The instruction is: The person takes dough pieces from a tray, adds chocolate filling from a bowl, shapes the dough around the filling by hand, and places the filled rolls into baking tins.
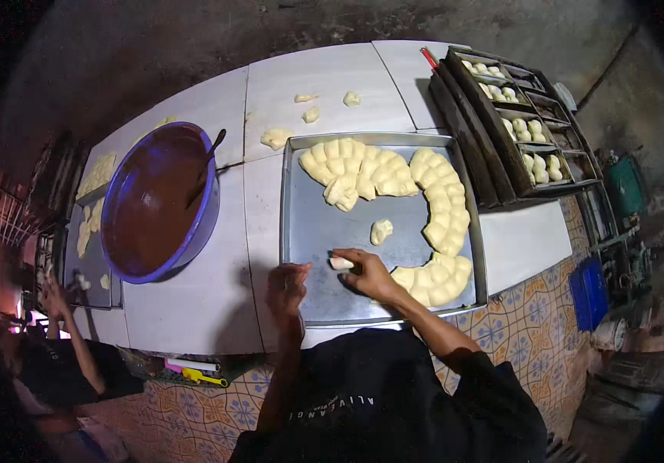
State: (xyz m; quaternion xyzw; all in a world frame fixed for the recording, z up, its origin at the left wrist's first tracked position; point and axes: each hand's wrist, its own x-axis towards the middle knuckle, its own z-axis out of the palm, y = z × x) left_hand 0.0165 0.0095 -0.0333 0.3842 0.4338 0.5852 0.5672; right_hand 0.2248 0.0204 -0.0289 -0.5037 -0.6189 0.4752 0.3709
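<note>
Well — right fingers [358,281] pinch a lump [340,263] over the tray [320,274] of dough [444,204]; left fingers [292,275] — can't tell.

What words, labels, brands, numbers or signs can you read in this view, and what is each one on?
Black shirt of the person working: white lettering, upside down here; the larger line is legible, but I won't copy printed wording. The smaller script is too blurred.
Co-worker's dark shirt: pale marks, too small to read.
Tray, dough, purple tub: no lettering that I can see.
</note>
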